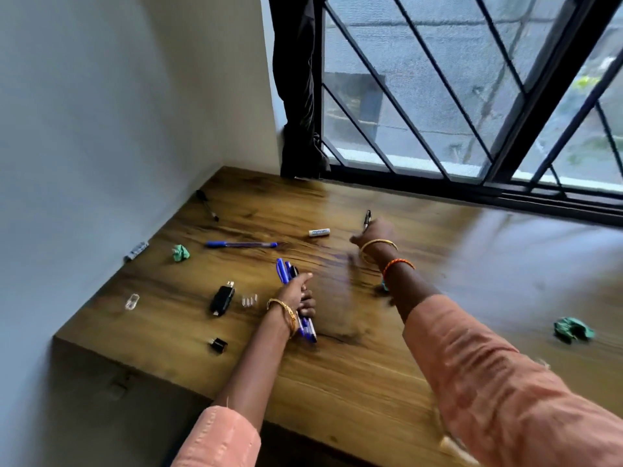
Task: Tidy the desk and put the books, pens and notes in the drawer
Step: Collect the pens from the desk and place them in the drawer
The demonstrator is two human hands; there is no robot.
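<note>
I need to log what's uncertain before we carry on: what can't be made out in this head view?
- Right hand: motion-blurred; its grip on the black pen is unclear.
- Bundle of pens: the left hand covers the middle, so no count.
- Drawer: not in view.
- White tube: label too small.

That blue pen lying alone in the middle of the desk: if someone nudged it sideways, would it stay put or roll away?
The blue pen looks round and slim, and the desk is glossy, so it would probably roll. A cap clip, if it has one, might stop it soon. It looks stiff and light, easy to lift like the pens held in the left hand.
</note>
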